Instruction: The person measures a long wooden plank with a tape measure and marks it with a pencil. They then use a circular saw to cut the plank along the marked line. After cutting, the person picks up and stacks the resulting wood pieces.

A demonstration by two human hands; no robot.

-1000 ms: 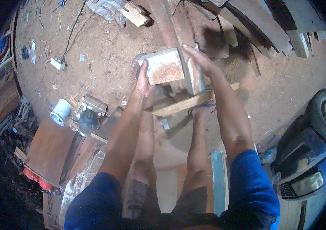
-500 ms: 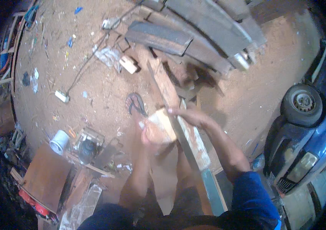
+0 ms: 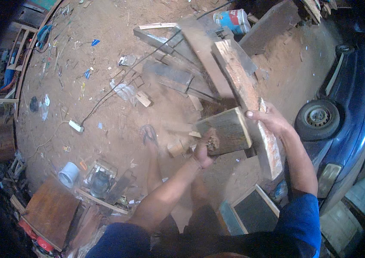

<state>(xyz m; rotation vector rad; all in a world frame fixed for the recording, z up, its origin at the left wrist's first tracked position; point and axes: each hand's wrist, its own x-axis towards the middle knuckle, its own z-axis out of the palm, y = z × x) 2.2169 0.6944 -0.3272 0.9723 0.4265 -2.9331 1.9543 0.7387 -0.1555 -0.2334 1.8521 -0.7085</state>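
My left hand [image 3: 204, 154] grips a short, thick piece of wood [image 3: 229, 132] at its near left corner. The dark, rough face of this piece is turned up, and a pale edge runs along its right end. In my right hand [image 3: 272, 120] is a long wooden plank [image 3: 244, 84], held around its middle with the thumb on top. Its face is pale and worn, with whitish patches near the lower end. The short piece's right end lies close beside the plank; I cannot tell whether they touch.
Scrap boards [image 3: 169, 75] lie piled ahead, with a paint bucket [image 3: 232, 21] beyond. A blue car [image 3: 350, 129] stands at the right. A cable runs to a white power strip [image 3: 76, 126]. Nearer left are a white bucket [image 3: 68, 174] and a brown board [image 3: 52, 210]. A teal-edged frame [image 3: 229, 217] lies near my legs.
Both hands have moved right, carrying the short wood piece and the plank. The short piece has turned from its pale side to its dark face. The plank has come away from above the teal-edged frame.
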